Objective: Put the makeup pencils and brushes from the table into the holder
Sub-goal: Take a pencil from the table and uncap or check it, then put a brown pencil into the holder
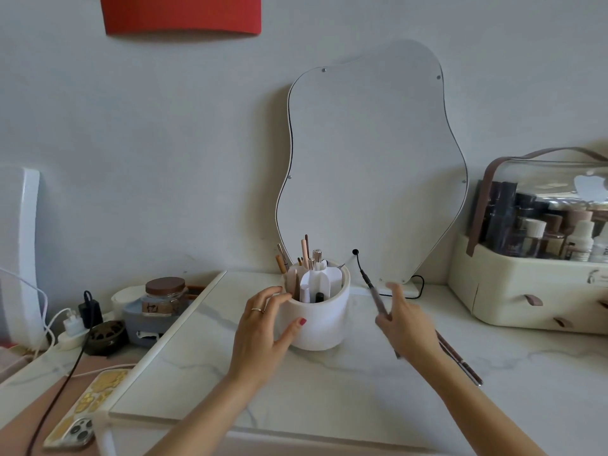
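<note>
The white holder point(317, 319) stands on the marble worktop point(230, 373) and already carries several pencils and brushes in its compartments. The left hand point(263, 330) steadies its side, fingers loosely around the wall. The right hand point(406, 319) has its grip closed on a thin dark brush point(368, 284), tip up, just right of the holder. Behind this hand, it seems two pencils point(459, 358) lie on the worktop, not yet stored.
</note>
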